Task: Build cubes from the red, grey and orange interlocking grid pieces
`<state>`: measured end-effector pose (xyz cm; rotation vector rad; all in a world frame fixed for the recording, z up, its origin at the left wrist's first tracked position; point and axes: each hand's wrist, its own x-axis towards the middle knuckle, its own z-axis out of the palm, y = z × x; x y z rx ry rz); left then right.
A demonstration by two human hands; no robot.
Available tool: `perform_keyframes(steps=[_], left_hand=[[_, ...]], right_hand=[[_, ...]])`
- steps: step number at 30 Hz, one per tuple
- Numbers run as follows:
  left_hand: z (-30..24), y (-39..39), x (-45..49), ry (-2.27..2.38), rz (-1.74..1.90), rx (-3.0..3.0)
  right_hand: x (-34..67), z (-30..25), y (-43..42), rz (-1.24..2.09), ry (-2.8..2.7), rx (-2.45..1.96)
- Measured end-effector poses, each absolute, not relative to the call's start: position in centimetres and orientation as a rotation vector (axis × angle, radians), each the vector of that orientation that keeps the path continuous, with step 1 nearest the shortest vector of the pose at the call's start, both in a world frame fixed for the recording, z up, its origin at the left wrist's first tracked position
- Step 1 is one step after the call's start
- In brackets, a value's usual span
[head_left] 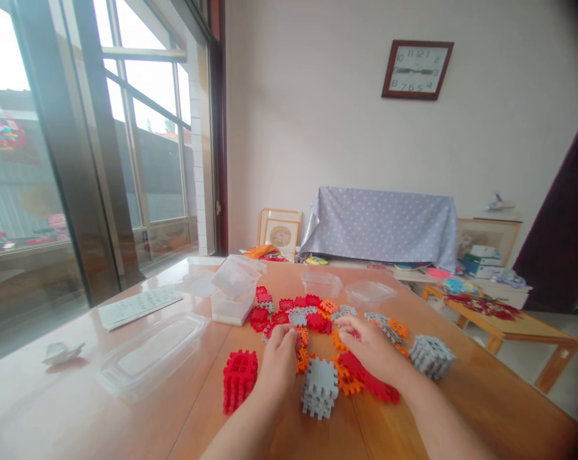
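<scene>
Loose red, orange and grey toothed building tiles (pixel 312 313) lie scattered on the wooden table (pixel 183 396). My left hand (pixel 279 358) rests among them with fingers curled over an orange tile. My right hand (pixel 370 348) reaches into the pile, fingertips pinched at a tile near the centre. A stack of red tiles (pixel 240 378) stands left of my left hand. A grey stack (pixel 320 386) sits between my wrists, and another grey stack (pixel 431 355) lies to the right.
A long clear lid (pixel 149 351), a clear box with lid (pixel 234 294), two more clear containers (pixel 368 292) and a printed sheet (pixel 138 305) lie on the table. A window is at left; a low table (pixel 509 326) and a covered cabinet stand behind.
</scene>
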<state>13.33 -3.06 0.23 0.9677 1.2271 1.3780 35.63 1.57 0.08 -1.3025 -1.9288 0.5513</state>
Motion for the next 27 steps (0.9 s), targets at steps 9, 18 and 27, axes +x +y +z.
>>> perform_keyframes(steps=[9, 18, 27], left_hand=[[-0.4, -2.9, 13.7, 1.216, 1.296, 0.977], [-0.7, -2.9, 14.1, 1.188, 1.261, 0.949], [-1.4, -2.4, 13.9, 1.129, 1.295, 0.918]], right_hand=[[34.7, -2.5, 3.3, 0.351, -1.966, -1.376], [29.9, 0.3, 6.0, 0.228, -2.306, -1.366], [27.3, -0.9, 11.2, 0.325, -2.583, -1.385]])
